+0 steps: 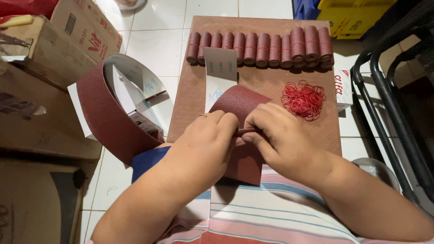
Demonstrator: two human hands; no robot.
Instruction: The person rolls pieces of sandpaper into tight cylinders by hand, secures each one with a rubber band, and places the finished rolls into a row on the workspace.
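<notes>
You are pinching both hands, left (205, 140) and right (275, 138), fingers clamped on the sandpaper sheet (239, 106) at board centre, rolling its near edge, with twelve banded rolls (262, 47) finished at 12 o'clock and rubber bands (303, 99) waiting at 2 o'clock.

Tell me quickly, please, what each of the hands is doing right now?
Left hand: closed, pinching the near edge of the dark red sandpaper sheet.
Right hand: closed on the same sheet, fingers curled over its rolled edge.
</notes>
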